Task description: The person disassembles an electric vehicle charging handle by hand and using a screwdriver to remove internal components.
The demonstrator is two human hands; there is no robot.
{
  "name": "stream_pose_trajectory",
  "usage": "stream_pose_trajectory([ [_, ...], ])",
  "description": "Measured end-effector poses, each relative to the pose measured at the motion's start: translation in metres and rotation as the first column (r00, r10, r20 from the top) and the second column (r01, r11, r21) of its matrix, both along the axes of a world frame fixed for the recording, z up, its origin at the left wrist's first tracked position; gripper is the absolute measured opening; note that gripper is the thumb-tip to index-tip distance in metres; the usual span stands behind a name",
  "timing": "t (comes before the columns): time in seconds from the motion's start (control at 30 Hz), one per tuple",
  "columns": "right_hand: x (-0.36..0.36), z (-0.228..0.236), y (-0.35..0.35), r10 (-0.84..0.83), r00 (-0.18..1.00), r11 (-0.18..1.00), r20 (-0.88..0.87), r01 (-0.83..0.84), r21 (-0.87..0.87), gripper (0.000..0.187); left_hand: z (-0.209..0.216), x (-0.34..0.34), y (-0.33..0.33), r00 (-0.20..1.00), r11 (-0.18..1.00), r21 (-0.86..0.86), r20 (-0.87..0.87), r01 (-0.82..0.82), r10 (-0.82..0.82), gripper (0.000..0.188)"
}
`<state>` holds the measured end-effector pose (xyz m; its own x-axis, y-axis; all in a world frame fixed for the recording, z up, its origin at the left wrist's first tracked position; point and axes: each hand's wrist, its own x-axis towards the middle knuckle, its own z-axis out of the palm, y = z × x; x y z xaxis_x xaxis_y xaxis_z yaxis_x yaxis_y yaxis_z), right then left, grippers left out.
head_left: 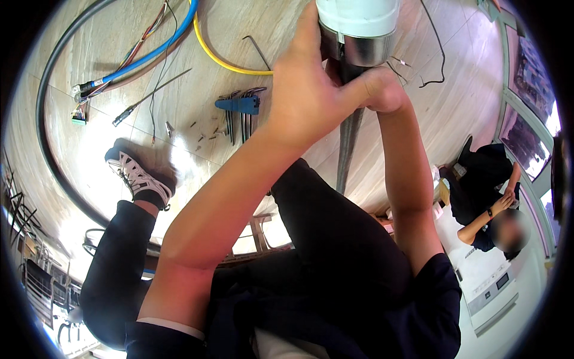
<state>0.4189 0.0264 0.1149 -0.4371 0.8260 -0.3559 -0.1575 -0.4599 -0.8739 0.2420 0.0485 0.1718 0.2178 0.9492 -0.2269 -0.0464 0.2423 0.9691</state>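
Observation:
A white cylinder [357,17] with a shiny metal collar [366,49] stands at the top centre. A dark, tapering tube [350,149] runs down from beneath the collar. My left hand [306,90] grips the cylinder from its left side, its fingers reaching up along the white part and its thumb crossing below the collar. Just under the collar's right edge, my right hand [385,91] is closed, touching the left thumb. Its fingertips are hidden, so what it holds cannot be made out.
Left of my hands, a blue hex key holder [240,105] lies on the tiled floor near loose screws [206,136] and a screwdriver [127,112]. Blue [149,57], yellow [209,54] and thick black cables [43,119] curve around. Another person [481,191] is at right.

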Motion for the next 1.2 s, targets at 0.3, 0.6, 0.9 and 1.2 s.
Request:
stream_pose_trajectory([
  [0.3, -0.042, 0.009, -0.01, -0.029, 0.804, 1.0, 0.594, 0.029, 0.009, 0.04, -0.035, -0.007, -0.01, 0.954, 0.944, -0.225, 0.123, -0.241, 0.273, 0.058],
  [0.6, -0.064, 0.016, -0.024, 0.084, 0.642, 0.978, 0.762, -0.201, 0.061, 0.039, -0.042, -0.028, -0.028, 0.875, 0.851, -0.444, 0.246, -0.281, 0.417, 0.069],
  [0.9, -0.042, 0.0, -0.005, 0.252, 0.891, 0.753, -0.377, -0.425, -0.503, 0.037, -0.012, -0.054, -0.029, 0.941, 0.892, -0.443, 0.257, -0.087, 0.22, 0.041],
  [1.2, -0.092, 0.005, -0.005, 0.342, 0.88, 0.883, 0.33, -0.18, -0.434, 0.032, -0.07, -0.073, -0.04, 0.952, 0.864, -0.407, -0.055, -0.296, 0.3, 0.05],
])
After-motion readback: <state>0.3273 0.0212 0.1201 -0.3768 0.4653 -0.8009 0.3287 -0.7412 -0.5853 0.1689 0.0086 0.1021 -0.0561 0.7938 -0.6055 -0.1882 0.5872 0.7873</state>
